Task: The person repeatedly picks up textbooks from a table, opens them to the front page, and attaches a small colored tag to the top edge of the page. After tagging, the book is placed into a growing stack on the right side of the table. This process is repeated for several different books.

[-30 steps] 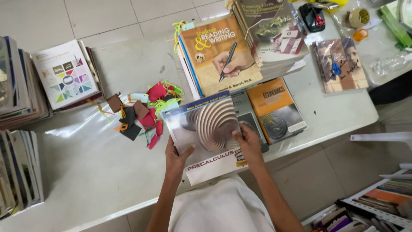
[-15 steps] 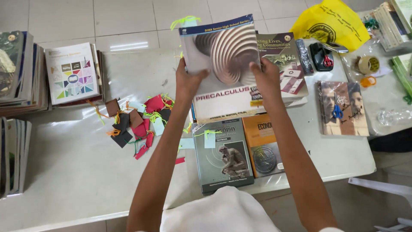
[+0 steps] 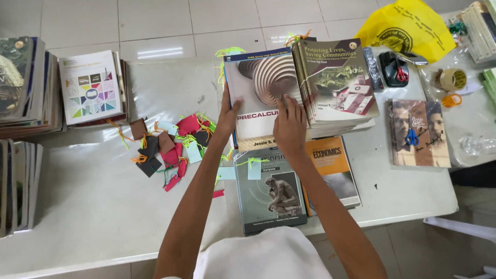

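White spiral-cover textbook [image 3: 258,98] tops a stack; left hand [image 3: 227,114] fingers grip its edge, right hand [image 3: 289,126] lies flat, seemingly squaring it

white textbook [image 3: 257,111] | cover with grey spiral shell graphic, red title band | laid flat on top of a book stack, far centre of table | left edge gripped by left hand [image 3: 228,116] | cover pressed by right hand [image 3: 289,126], palm down | right edge overlapped by neighbouring book stack
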